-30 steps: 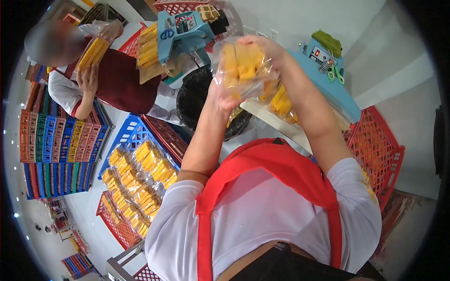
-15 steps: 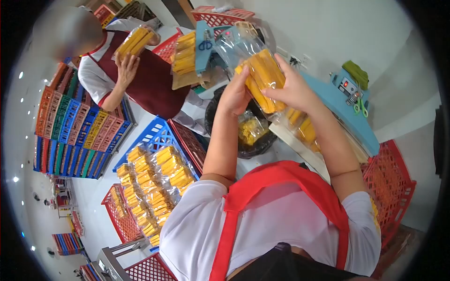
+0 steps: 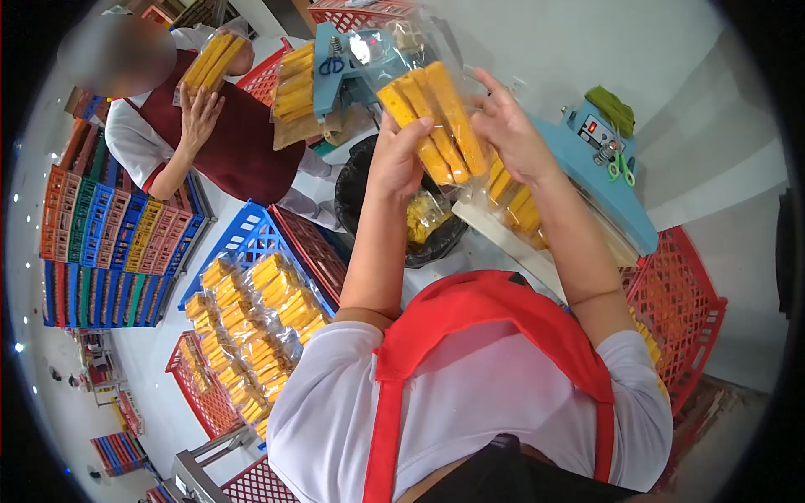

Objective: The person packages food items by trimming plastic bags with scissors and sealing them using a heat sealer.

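On your far left, a co-worker in a maroon apron [image 3: 243,155] held up a clear plastic bag of yellow sticks [image 3: 210,67]. Nearer you, a blue lattice plastic crate [image 3: 228,237] carried rows of bagged yellow sticks [image 3: 251,327], and right of it stood a round bin with a black liner [image 3: 355,189]. Your left hand [image 3: 399,161] was closed on the lower left side of a transparent plastic packet of long yellow sticks [image 3: 434,121], thumb across its front. The packet hung tilted between your two hands, its loose plastic end pointing up and away. Your right hand [image 3: 516,141] stood at its right edge, partly open, index finger extended upward; you couldn't tell whether the other fingers gripped it. Both your arms reached forward, elbows bent. Beyond your right forearm sat a light-blue metal machine [image 3: 599,168] with green-handled scissors [image 3: 620,170], and a red lattice plastic crate [image 3: 692,306] farther right.
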